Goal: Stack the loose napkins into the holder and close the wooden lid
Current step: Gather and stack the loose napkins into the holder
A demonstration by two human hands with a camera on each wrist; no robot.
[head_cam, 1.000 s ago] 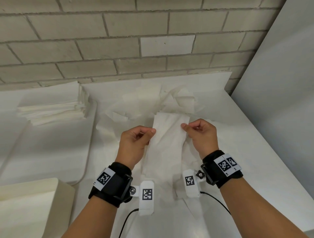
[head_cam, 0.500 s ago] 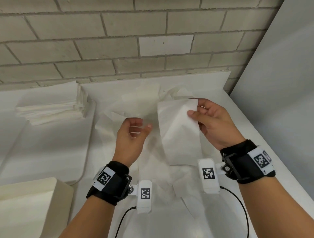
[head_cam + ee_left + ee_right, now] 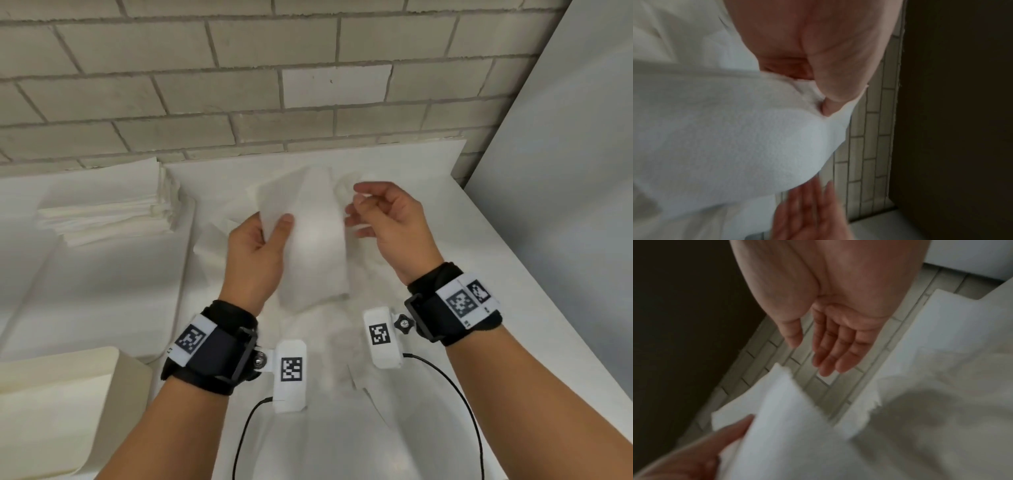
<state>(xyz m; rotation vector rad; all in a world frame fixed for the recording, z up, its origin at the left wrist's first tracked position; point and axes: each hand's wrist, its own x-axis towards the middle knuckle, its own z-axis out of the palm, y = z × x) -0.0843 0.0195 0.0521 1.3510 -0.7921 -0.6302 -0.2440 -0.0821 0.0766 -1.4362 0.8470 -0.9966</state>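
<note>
Nearest you, at the lower left of the head view, sits a cream box-shaped block [image 3: 58,407]; whether it is the holder or its lid you cannot tell from here. Just past your wrists, your left hand [image 3: 255,251] pinches a white folded paper napkin [image 3: 313,240] by its upper left edge, thumb on the near face and fingers curled behind it; the left wrist view shows that thumb pressing into the sheet. The napkin hangs with its long axis running up and down, slightly tilted, its lower end above the loose white napkins scattered on the white tabletop [image 3: 342,335].

Your right hand [image 3: 387,219] is just beside the napkin's right edge, fingers loosely spread and holding nothing; the right wrist view shows an open palm clear of the paper. So the sheet lies to the left of those fingers, and your left hand alone carries it.

Half a second ago the reverse held: your right hand pinched the napkin's top corner and your left hovered empty. The sheet has passed from right to left.

Farther off, at the left against the pale brick wall [image 3: 239,85], rests a neat stack of white folded napkins [image 3: 109,212], which lies on the side of the hand now holding the sheet.
</note>
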